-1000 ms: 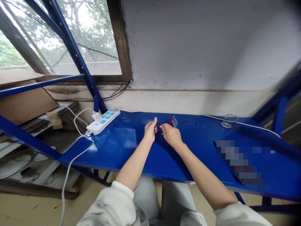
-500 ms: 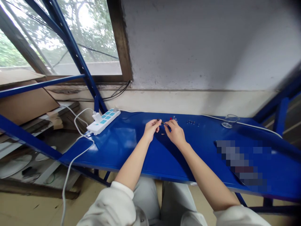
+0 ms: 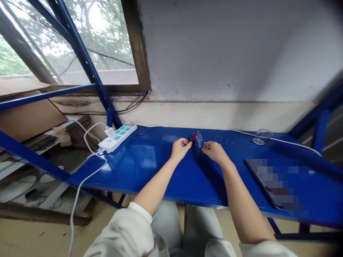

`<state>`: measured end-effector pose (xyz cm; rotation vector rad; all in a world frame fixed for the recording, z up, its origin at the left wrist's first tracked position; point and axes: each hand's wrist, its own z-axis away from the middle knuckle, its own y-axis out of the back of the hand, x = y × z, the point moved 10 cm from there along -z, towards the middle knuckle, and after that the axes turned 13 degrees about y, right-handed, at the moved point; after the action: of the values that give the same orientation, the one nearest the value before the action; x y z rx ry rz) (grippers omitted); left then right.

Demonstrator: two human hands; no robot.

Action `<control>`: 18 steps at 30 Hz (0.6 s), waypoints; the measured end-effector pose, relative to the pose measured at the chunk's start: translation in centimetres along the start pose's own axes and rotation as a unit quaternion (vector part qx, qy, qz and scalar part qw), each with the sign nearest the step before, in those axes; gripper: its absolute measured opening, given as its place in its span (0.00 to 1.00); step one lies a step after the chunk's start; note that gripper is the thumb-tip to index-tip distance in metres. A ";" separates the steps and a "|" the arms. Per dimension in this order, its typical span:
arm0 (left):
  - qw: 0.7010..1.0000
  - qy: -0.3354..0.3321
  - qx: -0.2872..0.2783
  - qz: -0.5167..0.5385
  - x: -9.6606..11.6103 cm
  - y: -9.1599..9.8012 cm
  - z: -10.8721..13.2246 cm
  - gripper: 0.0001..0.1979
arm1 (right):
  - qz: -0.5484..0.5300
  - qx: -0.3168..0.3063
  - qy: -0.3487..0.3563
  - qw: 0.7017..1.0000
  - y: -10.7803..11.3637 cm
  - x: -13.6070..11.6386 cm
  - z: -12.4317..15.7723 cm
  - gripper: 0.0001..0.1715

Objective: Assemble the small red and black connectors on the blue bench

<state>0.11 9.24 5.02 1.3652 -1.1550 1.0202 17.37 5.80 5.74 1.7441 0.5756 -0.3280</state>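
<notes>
My left hand [image 3: 181, 149] is closed in a pinch over the blue tabletop. Small black pieces [image 3: 188, 139] show at its fingertips, but whether it holds one is unclear. Just right of it lies a small red piece [image 3: 194, 136], beside several clear, tube-like pieces [image 3: 199, 138]. My right hand [image 3: 213, 150] has its fingers pressed together at the right side of these clear pieces. What sits between its fingertips is too small to make out. Several tiny shiny parts [image 3: 219, 138] lie in a loose row behind and to the right of that hand.
A white power strip [image 3: 118, 137] with a plug and cable sits at the table's left end. At the back right stands a clear cup [image 3: 259, 140] near a white cable. A dark flat device [image 3: 264, 184], partly pixelated, lies at the right. Blue frame bars [image 3: 88, 64] rise at left.
My hands were together on a slim dark piece. Now they are apart, the right one moved right beside the clear pieces. The red and clear pieces show more fully.
</notes>
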 end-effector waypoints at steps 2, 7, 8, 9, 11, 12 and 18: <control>0.995 -0.028 -0.007 -0.094 0.3 -1.8 0.3 0.07 | 0.023 -0.002 -0.016 1.000 -0.2 0.6 0.1 0.05; 0.972 -0.065 0.015 -0.224 0.7 -3.4 0.2 0.04 | 0.077 -0.009 -0.027 0.997 -1.1 0.5 -0.2 0.10; 0.968 -0.069 0.018 -0.243 0.7 -3.5 0.2 0.04 | 0.084 -0.013 -0.029 0.996 -1.4 0.5 -0.2 0.10; 0.962 -0.072 0.020 -0.263 0.6 -3.5 0.1 0.04 | 0.090 -0.019 -0.033 0.995 -1.6 0.6 -0.2 0.11; 0.950 -0.073 0.021 -0.304 0.2 -3.6 0.1 0.04 | 0.099 -0.032 -0.039 0.994 -2.1 0.7 -0.2 0.11; 0.944 -0.070 0.021 -0.322 0.0 -3.6 0.1 0.04 | 0.101 -0.039 -0.041 0.993 -2.3 0.7 -0.2 0.11; 0.921 -0.030 0.018 -0.387 -1.0 -3.7 -0.1 0.05 | 0.110 -0.061 -0.049 0.991 -2.9 1.1 -0.1 0.11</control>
<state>3.58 9.42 3.38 1.6868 -0.5317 0.4234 16.77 6.58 2.81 1.6447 0.3220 -0.2178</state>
